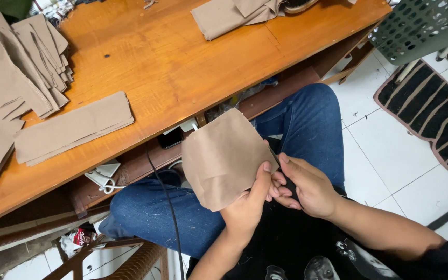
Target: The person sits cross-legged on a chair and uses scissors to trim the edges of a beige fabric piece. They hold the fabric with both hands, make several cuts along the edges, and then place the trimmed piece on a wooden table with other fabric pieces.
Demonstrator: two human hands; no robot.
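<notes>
Seen from the head camera, a seated person in blue jeans (307, 129) looked down at their lap beside a worn orange wooden worktop (167, 67). The left hand (247, 205) pinched a tan fabric piece (224, 158) between thumb and fingers at its lower right edge, holding it above the knees, just off the worktop's near edge. The right hand (307, 184) was curled closed beside it, fingertips touching the left thumb and the fabric's edge; whether it held anything itself could not be told. On the worktop lay a flat stack of tan strips (73, 127) near the front edge, a heap of cut tan pieces (19, 57) at the far left, and a folded tan bundle (234, 14) at the far side. Right of the legs, white floor tiles (390, 150) lay open, bordered by a striped mat (431, 111) and a green perforated basket (421, 26). A black cable (168, 207) hung across the left thigh.
</notes>
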